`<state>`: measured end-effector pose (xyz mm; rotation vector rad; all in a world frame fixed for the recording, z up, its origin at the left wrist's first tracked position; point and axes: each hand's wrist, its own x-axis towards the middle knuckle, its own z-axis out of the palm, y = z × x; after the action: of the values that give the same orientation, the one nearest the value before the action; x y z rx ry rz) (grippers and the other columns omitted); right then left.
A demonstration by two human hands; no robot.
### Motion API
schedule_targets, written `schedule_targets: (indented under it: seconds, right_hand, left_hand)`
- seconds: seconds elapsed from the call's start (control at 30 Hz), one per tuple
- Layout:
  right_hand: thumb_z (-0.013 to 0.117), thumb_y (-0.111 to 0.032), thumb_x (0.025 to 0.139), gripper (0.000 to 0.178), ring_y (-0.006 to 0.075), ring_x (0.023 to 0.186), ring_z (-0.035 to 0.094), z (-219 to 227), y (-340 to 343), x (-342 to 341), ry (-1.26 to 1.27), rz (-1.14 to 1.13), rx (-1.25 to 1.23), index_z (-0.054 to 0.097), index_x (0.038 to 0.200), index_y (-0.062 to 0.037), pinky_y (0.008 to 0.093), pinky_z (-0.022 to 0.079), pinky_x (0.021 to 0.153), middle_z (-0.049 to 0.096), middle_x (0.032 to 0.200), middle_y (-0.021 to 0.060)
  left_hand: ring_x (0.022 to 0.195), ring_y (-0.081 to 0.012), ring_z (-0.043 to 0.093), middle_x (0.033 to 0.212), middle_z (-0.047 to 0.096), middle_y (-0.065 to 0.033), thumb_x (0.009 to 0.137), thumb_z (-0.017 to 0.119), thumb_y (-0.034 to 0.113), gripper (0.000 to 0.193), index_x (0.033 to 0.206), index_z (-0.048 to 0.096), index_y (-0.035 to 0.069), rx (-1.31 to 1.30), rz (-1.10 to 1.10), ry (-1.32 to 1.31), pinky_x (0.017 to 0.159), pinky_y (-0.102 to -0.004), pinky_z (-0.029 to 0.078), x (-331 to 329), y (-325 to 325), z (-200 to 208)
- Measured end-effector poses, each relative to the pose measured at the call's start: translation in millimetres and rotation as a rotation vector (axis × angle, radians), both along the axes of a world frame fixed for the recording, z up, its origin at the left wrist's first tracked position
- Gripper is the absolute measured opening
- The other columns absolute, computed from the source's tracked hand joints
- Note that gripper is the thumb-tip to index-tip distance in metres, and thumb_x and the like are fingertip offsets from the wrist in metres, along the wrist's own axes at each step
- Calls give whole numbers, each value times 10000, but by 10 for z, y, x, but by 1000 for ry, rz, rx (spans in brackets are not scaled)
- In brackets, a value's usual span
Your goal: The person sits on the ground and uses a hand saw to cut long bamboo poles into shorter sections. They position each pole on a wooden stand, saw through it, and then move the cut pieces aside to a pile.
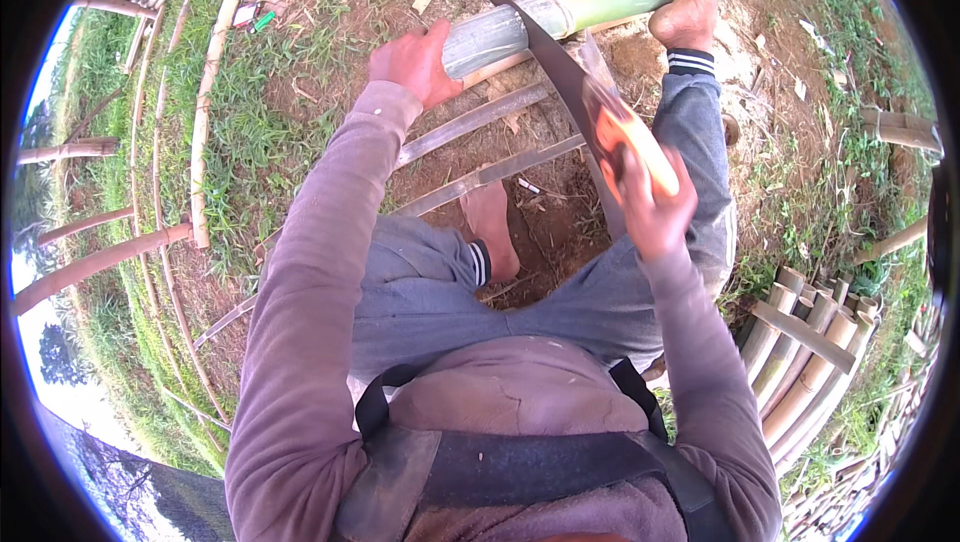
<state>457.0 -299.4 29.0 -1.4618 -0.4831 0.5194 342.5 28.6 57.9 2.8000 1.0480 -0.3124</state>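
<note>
A thick green bamboo pole (620, 0) lies across a low support of wooden strips at the top of the view. Its left end is gripped by my left hand (415, 64), fingers wrapped over the top. My right hand (655, 197) is closed round the orange handle of a hand saw (565, 72), slightly blurred. The dark blade crosses the pole left of a node, its tip reaching past the far side. How deep the blade sits in the bamboo I cannot tell. My bare right foot (690, 10) presses on the pole further right.
Wooden strips (490, 180) of the support run between my legs, above my left foot (490, 232). A bundle of cut bamboo lengths (810, 347) is at the right. At the left stands a bamboo rail fence (207, 102). Litter (255, 17) lies on the grass at upper left.
</note>
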Motion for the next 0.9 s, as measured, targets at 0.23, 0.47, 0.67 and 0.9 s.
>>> schedule_targets:
  seconds: [0.23,0.47,0.67,0.9]
  right_hand:
    - [790,-199,990,337,155,856,732,-137,742,223,-224,-23,-114,687,1156,75,339,586,727,775,977,161]
    - [708,-40,1025,205,118,847,710,92,-419,-75,-19,10,-74,609,1157,82,283,630,776,719,951,95]
    - [770,-189,1013,279,94,834,699,218,1108,413,-137,56,-188,667,1082,61,274,553,696,743,897,93]
    - [673,-29,1038,180,113,856,711,117,-599,-115,24,-4,-180,610,1176,70,269,602,742,733,1004,112]
  left_hand:
    - [1088,-390,730,1159,730,-182,738,884,416,860,1483,532,170,38,-18,-40,962,-502,574,-57,5,26]
    - [1079,-406,731,1182,722,-193,752,876,397,791,1432,541,173,19,-15,-33,953,-525,578,-18,2,-40]
    - [1066,-414,731,1153,717,-186,755,870,378,755,1405,546,172,57,-34,-77,922,-529,588,-28,-4,-23]
    - [1056,-403,741,1142,723,-175,764,873,352,704,1362,556,160,-5,-7,-60,923,-530,591,-46,14,-55]
